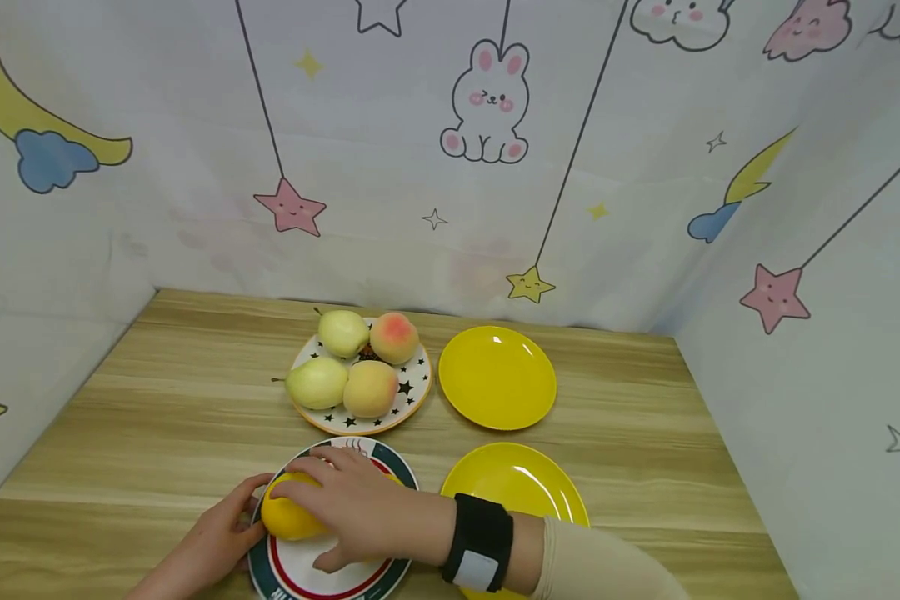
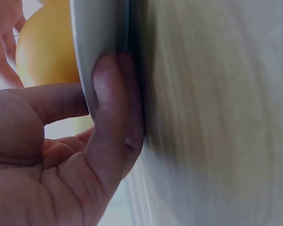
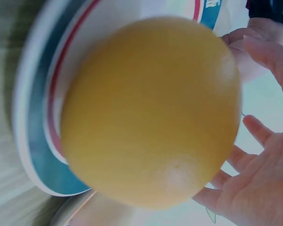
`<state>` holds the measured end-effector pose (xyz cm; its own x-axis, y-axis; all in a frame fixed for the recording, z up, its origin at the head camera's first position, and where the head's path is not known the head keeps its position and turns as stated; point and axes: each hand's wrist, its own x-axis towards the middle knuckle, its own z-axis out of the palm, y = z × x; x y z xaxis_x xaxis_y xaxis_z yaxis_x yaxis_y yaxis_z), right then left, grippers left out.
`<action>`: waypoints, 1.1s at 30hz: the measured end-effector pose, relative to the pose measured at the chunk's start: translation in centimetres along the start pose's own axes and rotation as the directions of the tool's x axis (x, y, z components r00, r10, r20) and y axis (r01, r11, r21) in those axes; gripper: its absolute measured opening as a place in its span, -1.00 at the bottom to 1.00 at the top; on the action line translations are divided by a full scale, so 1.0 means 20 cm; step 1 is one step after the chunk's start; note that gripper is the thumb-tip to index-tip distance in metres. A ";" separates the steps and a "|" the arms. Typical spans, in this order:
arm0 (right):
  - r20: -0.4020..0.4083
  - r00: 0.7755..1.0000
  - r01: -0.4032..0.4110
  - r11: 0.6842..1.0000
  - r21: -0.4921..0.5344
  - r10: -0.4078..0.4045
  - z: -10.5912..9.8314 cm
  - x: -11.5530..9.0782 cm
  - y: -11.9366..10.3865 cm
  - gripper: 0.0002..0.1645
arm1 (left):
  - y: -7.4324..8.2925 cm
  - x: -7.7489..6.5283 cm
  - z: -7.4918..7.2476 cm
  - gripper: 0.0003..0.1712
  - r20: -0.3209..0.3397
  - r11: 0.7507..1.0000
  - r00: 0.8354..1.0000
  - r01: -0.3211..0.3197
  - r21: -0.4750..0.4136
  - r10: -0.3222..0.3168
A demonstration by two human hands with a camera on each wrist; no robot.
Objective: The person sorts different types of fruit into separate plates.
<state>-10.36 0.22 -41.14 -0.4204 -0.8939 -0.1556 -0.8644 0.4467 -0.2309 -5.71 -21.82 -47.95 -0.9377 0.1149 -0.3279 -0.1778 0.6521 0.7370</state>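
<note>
Yellow fruit [image 1: 291, 512] lies on the green-rimmed plate [image 1: 266, 571] at lower left of centre in the head view, beneath the right hand [image 1: 363, 510], fingers spread, contact not determinable. The left hand [image 1: 213, 533] pinches that plate's edge. Beyond on the tabletop [image 1: 645, 433], a starred plate [image 1: 416, 375] at centre carries two pears [image 1: 317, 383] and two peaches [image 1: 371, 389], with two yellow plates [image 1: 497, 377] to its right and lower right.

- Right hand [image 1: 367, 504]: black strap [image 1: 501, 533] at wrist, pale grey rectangular patch [image 1: 475, 572], lower centre
- Sleeve [image 1: 615, 562]: cream, seamed cuff, lower right
- Left hand [image 1: 217, 533]: dark band [image 3: 266, 8], upper right of right wrist view
</note>
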 end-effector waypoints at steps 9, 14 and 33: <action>-0.132 0.990 -0.035 0.994 0.102 0.048 0.01 -0.15 0.03 -0.18 | 0.01 0.01 -0.01 -0.34 0.018 0.999 0.999 0.046 0.001 -0.046; -0.248 0.966 -0.037 0.991 0.125 0.067 0.01 -0.18 0.05 -0.26 | 0.00 0.01 -0.01 -0.34 0.019 0.998 0.997 0.069 -0.001 -0.069; -0.314 0.870 -0.335 0.923 0.187 0.380 -0.10 -0.53 0.33 -0.28 | 0.01 0.02 0.01 -0.34 0.025 0.998 0.998 0.061 -0.010 -0.061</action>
<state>-12.10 12.59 -39.09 -0.7807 -0.6201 0.0781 -0.6054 0.7192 -0.3410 -6.01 -21.44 -48.12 -0.9174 0.0938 -0.3867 -0.2377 0.6502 0.7216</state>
